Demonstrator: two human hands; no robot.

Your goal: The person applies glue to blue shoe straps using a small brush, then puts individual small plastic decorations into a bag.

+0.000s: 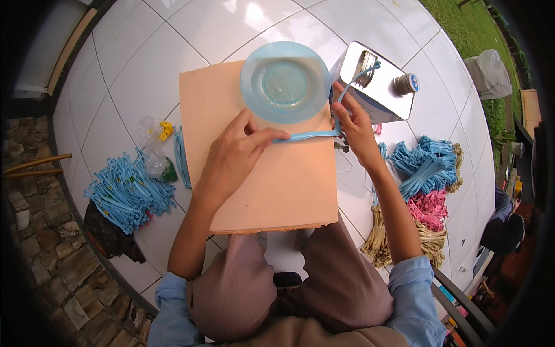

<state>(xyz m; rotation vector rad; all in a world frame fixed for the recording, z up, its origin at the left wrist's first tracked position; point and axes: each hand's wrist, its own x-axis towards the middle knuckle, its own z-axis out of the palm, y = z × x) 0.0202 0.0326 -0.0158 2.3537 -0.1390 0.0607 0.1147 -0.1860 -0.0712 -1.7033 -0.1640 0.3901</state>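
Light-blue strip [312, 136] over the far half of the board [272, 194], just nearside of translucent blue plate [252, 87]. Left hand [234, 151]: grip pinched on strip's left end. Right hand [357, 128]: grip clamped on strip, board's right edge.

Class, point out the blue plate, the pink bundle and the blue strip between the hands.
Blue plate [252, 87]: head view, on its rim.
Pink bundle [428, 209]: head view, on its strands.
Blue strip [310, 136]: head view, mid-length.
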